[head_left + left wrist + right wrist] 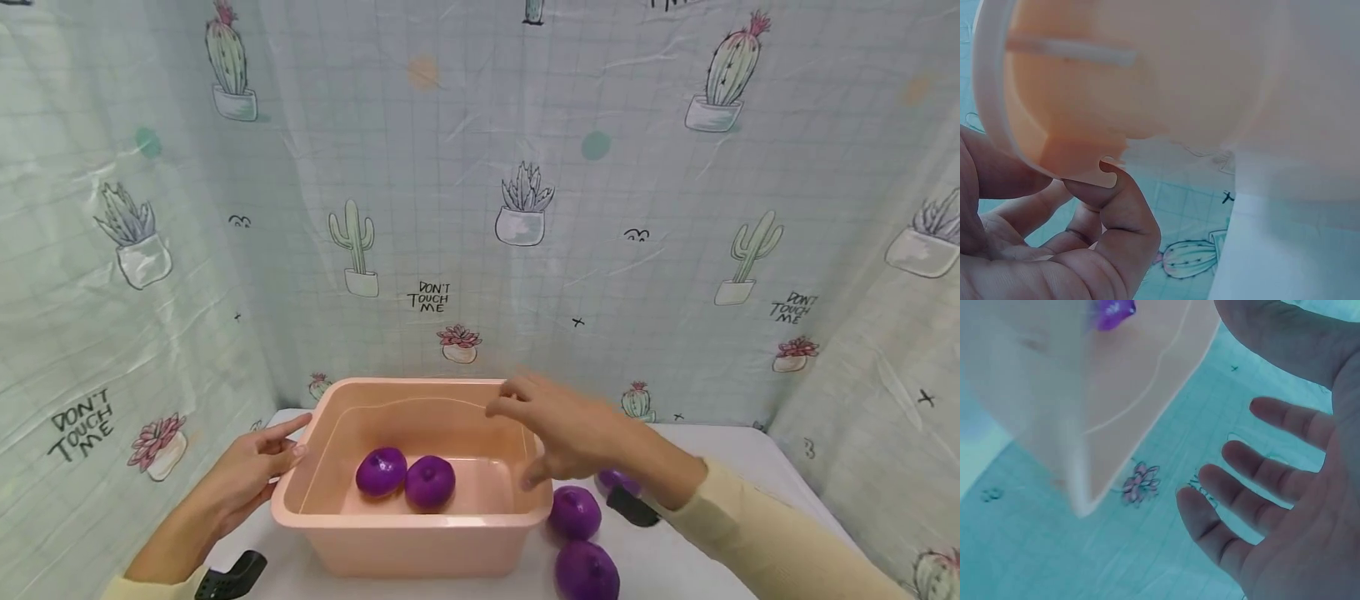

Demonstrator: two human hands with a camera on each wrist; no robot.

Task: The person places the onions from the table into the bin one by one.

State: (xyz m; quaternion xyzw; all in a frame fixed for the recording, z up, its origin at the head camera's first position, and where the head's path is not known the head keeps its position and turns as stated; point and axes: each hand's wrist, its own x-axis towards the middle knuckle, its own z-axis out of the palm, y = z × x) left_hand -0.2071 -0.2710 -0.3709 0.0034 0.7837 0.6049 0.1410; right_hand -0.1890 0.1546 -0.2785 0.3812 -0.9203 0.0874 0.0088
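Note:
A peach plastic basin [416, 546] stands at the front of the table. Inside it lie two glossy purple onion-like balls, a left one [381, 472] and a right one [430, 482], side by side. My left hand [238, 479] pinches the basin's left rim; in the left wrist view its thumb and a bent finger [1129, 231] meet at the edge. Over the right rim hovers my right hand [566, 425], fingers apart and nothing in them. The right wrist view shows this hand's spread fingers [1260, 500] beside the basin wall [1147, 381].
On the white table [720, 454], right of the basin, sit more purple balls: one near the rim [575, 512], one in front [587, 573], and one partly hidden [617, 481] behind the right wrist. A cactus-print curtain [465, 250] encloses the back and sides.

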